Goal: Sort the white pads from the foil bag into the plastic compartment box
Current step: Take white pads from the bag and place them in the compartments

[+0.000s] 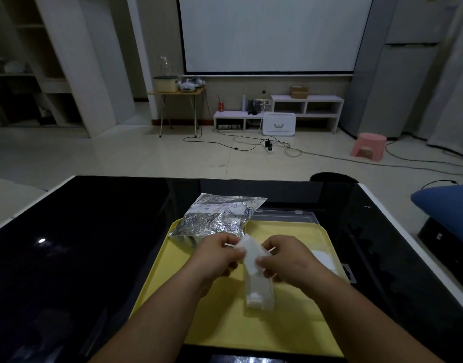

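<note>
A crinkled silver foil bag (216,218) lies at the far left of the yellow tray (172,260). My left hand (216,254) and my right hand (285,259) meet above the tray's middle, both pinching a small white pad (251,254) between their fingertips. Under the hands sits the clear plastic compartment box (259,292); one narrow section shows white pads at its near end. More white pads (323,258) lie in a compartment to the right. The box's open clear lid (285,217) stands behind.
The tray rests on a glossy black table (81,244) with a white rim. A blue cushion (448,205) lies off the table's right side. Beyond are a tiled floor with cables, a pink stool (368,146) and a projection screen.
</note>
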Demonstrator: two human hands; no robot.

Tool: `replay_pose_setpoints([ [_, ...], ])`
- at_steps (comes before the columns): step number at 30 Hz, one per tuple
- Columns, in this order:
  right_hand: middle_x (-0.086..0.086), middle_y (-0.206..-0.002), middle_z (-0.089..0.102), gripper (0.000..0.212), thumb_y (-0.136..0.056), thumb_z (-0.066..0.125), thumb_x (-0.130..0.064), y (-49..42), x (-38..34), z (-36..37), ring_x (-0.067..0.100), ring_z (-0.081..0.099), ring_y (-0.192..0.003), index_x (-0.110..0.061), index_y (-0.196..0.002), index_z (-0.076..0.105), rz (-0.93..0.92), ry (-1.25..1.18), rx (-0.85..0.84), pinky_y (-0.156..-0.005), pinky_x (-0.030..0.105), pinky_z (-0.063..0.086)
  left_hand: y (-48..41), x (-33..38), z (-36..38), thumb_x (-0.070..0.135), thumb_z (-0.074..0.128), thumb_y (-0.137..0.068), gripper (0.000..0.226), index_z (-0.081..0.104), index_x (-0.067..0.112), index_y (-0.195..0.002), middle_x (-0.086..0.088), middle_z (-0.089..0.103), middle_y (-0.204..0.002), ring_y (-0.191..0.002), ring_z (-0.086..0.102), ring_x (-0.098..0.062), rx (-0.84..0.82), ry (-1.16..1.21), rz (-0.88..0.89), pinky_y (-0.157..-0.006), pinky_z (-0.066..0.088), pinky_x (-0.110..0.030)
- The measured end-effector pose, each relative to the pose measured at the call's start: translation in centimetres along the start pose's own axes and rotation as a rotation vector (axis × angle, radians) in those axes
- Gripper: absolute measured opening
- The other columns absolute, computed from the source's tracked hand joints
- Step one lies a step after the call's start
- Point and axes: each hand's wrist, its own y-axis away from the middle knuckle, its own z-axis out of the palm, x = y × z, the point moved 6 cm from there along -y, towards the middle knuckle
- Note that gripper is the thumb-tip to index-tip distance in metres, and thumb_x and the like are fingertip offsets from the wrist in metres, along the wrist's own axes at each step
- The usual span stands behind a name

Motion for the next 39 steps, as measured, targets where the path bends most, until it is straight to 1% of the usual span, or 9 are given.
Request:
replay_pose_setpoints([
  [5, 0.003, -0.081, 0.068, 0.021, -0.080, 0.074, -0.016, 0.1, -0.2, -0.6, 0.016, 0.060, -0.069, -0.018, -0.089, 0.055, -0.026, -0.019, 0.061, -0.059, 0.029, 0.046, 0.2, 0.3, 0.4, 0.009, 0.066, -0.091, 0.018, 0.068, 0.012, -0.108, -0.003, 0.064, -0.076, -0.059, 0.052, -0.013, -0.002, -0.019, 0.036, -0.052, 0.044, -0.024],
  [9, 0.010, -0.076, 0.067, 0.019, -0.080, 0.074, -0.008, 0.3, 0.0, -0.7, 0.022, 0.063, -0.066, -0.016, -0.075, 0.058, 0.013, 0.043, 0.053, -0.068, 0.042, 0.057, 0.2, 0.6, 0.7, 0.015, 0.074, -0.085, 0.020, 0.065, 0.022, -0.101, -0.001, 0.063, -0.069, -0.058, 0.054, -0.013, 0.086, -0.169, 0.111, -0.054, 0.046, -0.026],
  [13, 0.010, -0.072, 0.066, 0.012, -0.083, 0.072, -0.005, 0.2, 0.7, -0.4, 0.020, 0.063, -0.060, -0.011, -0.078, 0.062, 0.079, 0.083, 0.006, -0.068, 0.039, 0.059, 0.2, 0.3, 1.2, 0.019, 0.078, -0.078, 0.027, 0.052, 0.027, -0.083, 0.001, 0.066, -0.072, -0.063, 0.057, -0.015, 0.118, -0.378, 0.150, -0.059, 0.046, -0.030],
  [18, 0.009, -0.065, 0.064, 0.019, -0.086, 0.067, -0.001, 0.4, 1.3, 0.4, 0.018, 0.061, -0.055, -0.012, -0.071, 0.063, 0.142, 0.143, -0.047, -0.066, 0.035, 0.060, 0.8, 0.9, 2.1, 0.020, 0.074, -0.082, 0.022, 0.057, 0.033, -0.074, 0.006, 0.069, -0.083, -0.076, 0.065, -0.010, 0.061, -0.619, 0.190, -0.068, 0.052, -0.026],
  [22, 0.014, -0.075, 0.071, 0.013, -0.088, 0.059, -0.003, 0.1, 1.4, 0.9, 0.023, 0.067, -0.062, -0.006, -0.083, 0.070, 0.157, 0.228, -0.065, -0.072, 0.039, 0.062, 1.2, 1.2, 2.7, 0.021, 0.067, -0.084, 0.010, 0.066, 0.031, -0.086, 0.010, 0.063, -0.080, -0.074, 0.059, -0.008, 0.045, -0.723, 0.236, -0.064, 0.046, -0.022],
  [26, 0.012, -0.073, 0.070, 0.014, -0.086, 0.059, -0.001, 0.1, 1.5, 1.3, 0.024, 0.067, -0.062, -0.009, -0.084, 0.070, 0.166, 0.270, -0.082, -0.072, 0.038, 0.062, 1.4, 1.1, 3.0, 0.025, 0.066, -0.084, 0.018, 0.071, 0.030, -0.101, 0.005, 0.064, -0.101, -0.088, 0.060, -0.013, 0.059, -0.874, 0.258, -0.069, 0.041, -0.023],
  [32, 0.001, -0.072, 0.064, 0.017, -0.078, 0.076, -0.004, 0.3, 1.4, 1.4, 0.024, 0.072, -0.085, -0.019, -0.078, 0.067, 0.162, 0.322, -0.080, -0.079, 0.039, 0.061, 1.2, 0.4, 3.2, 0.024, 0.067, -0.080, 0.027, 0.074, 0.028, -0.105, 0.001, 0.068, -0.106, -0.098, 0.063, -0.017, 0.034, -0.964, 0.204, -0.073, 0.043, -0.022],
  [35, 0.004, -0.074, 0.067, 0.022, -0.075, 0.078, 0.000, 0.4, 1.5, 1.4, 0.023, 0.073, -0.084, -0.017, -0.089, 0.073, 0.187, 0.315, -0.106, -0.078, 0.037, 0.061, 1.1, 0.0, 3.6, 0.025, 0.067, -0.077, 0.027, 0.074, 0.027, -0.102, 0.002, 0.070, -0.104, -0.095, 0.064, -0.017, 0.011, -0.974, 0.170, -0.070, 0.044, -0.022],
  [39, 0.006, -0.095, 0.072, 0.031, -0.074, 0.080, -0.005, 0.3, 1.5, 1.7, 0.020, 0.071, -0.091, -0.018, -0.101, 0.075, 0.167, 0.387, -0.121, -0.085, 0.036, 0.059, 0.9, -0.5, 3.9, 0.022, 0.065, -0.078, 0.023, 0.074, 0.024, -0.100, 0.000, 0.071, -0.102, -0.094, 0.065, -0.019, -0.011, -0.984, 0.150, -0.071, 0.046, -0.023],
])
